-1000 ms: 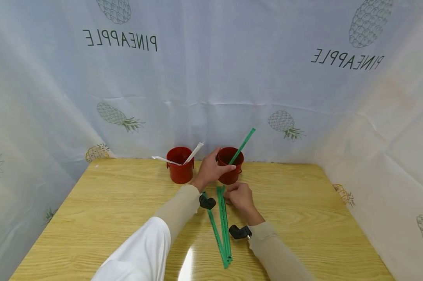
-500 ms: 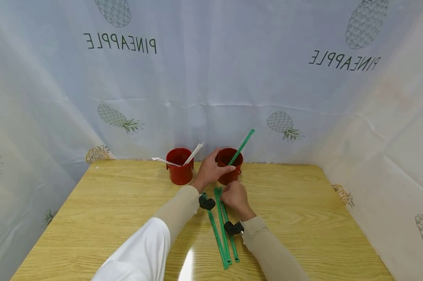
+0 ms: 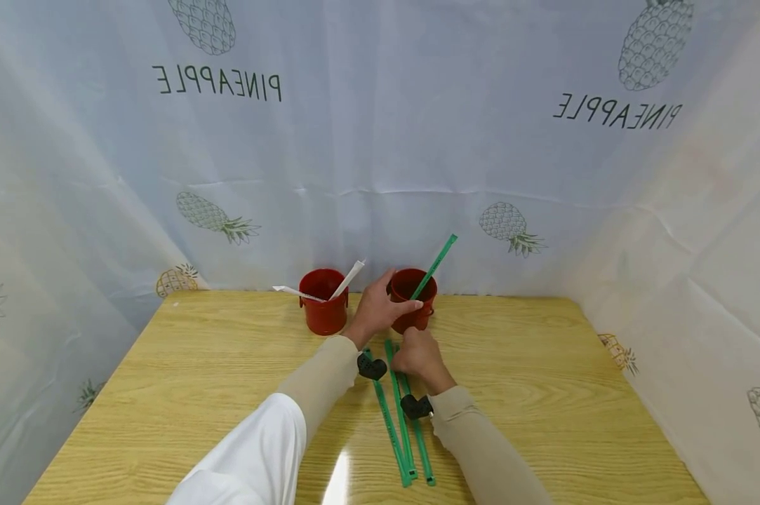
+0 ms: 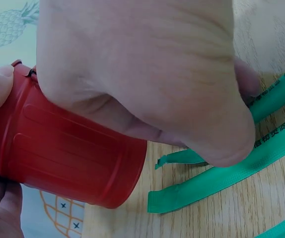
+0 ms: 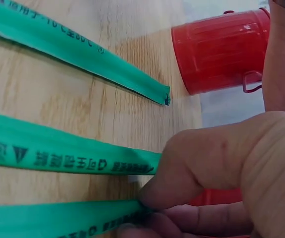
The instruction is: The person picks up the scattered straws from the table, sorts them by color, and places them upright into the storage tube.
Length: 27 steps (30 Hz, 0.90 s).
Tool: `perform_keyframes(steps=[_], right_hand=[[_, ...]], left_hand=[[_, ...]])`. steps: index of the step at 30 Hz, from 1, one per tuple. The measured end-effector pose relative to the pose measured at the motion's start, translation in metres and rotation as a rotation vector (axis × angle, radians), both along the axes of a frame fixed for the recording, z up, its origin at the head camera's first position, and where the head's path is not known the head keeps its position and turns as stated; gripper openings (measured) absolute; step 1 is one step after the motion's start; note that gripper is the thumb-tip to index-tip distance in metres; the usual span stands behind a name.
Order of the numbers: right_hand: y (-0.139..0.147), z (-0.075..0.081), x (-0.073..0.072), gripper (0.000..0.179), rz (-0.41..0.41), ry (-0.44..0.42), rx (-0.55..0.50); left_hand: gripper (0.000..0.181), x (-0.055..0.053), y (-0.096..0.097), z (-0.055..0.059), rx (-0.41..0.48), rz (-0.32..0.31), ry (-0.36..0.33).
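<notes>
My left hand (image 3: 377,308) holds the right-hand red bucket (image 3: 410,322) by its rim, thumb on the near side. A green wrapped straw (image 3: 440,262) leans out of that bucket. Just in front, my right hand (image 3: 420,356) pinches the far end of another green wrapped straw (image 3: 423,449) between thumb and finger; the right wrist view shows this straw (image 5: 58,219) running into the pinch. Two more green straws lie beside it on the table, a middle one (image 3: 402,421) and a left one (image 3: 392,435), whose upper part passes behind the left wrist's camera.
Left of my left hand stands a second red bucket (image 3: 325,320) with two white wrapped straws (image 3: 348,279) in it. A black camera (image 3: 415,407) sits on the right wrist over the straws. Behind the wooden table (image 3: 228,393) hangs a pineapple-print curtain (image 3: 380,140).
My right hand has shifted slightly left, and the near end of its straw has swung right, apart from the middle straw. The left hand stays on the bucket.
</notes>
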State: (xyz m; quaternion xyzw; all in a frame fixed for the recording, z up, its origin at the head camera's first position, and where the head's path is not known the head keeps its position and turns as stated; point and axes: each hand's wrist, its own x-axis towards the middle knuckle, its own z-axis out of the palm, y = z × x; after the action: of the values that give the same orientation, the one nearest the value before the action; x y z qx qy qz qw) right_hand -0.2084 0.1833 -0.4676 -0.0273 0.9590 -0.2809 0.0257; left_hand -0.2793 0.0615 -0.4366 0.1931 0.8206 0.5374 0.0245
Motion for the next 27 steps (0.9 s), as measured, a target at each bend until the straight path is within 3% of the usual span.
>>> perform_keyframes(steps=[4, 7, 11, 14, 16, 18, 20, 23, 27], right_hand=[[-0.003, 0.002, 0.001, 0.042, 0.017, 0.001, 0.093], [0.001, 0.004, 0.001, 0.042, 0.019, -0.054, 0.032], [0.019, 0.005, -0.002, 0.041, -0.049, -0.169, -0.304], [0.038, 0.010, -0.004, 0.020, -0.128, -0.221, -0.589], [0.052, 0.017, -0.004, 0.007, -0.166, -0.228, -0.725], [0.067, 0.026, -0.004, 0.024, -0.211, -0.226, -0.847], [0.080, 0.039, -0.003, 0.028, -0.244, -0.199, -0.951], [0.097, 0.063, -0.001, 0.013, -0.306, -0.104, -1.134], [0.110, 0.097, -0.002, 0.017, -0.386, 0.145, -1.316]], left_hand=[[0.094, -0.001, 0.000, -0.002, -0.008, 0.000, -0.006], [0.093, -0.002, 0.000, -0.002, 0.004, -0.003, -0.009], [0.086, -0.002, 0.000, -0.001, 0.027, -0.012, -0.015], [0.082, -0.002, 0.001, 0.000, 0.032, -0.008, -0.019], [0.082, -0.001, 0.001, 0.001, 0.028, 0.000, -0.021], [0.085, -0.001, 0.001, 0.001, 0.015, 0.007, -0.023], [0.088, -0.001, 0.001, 0.000, 0.008, 0.012, -0.027], [0.090, -0.002, 0.001, 0.000, 0.004, 0.007, -0.032], [0.093, -0.002, 0.000, -0.002, 0.007, 0.004, -0.042]])
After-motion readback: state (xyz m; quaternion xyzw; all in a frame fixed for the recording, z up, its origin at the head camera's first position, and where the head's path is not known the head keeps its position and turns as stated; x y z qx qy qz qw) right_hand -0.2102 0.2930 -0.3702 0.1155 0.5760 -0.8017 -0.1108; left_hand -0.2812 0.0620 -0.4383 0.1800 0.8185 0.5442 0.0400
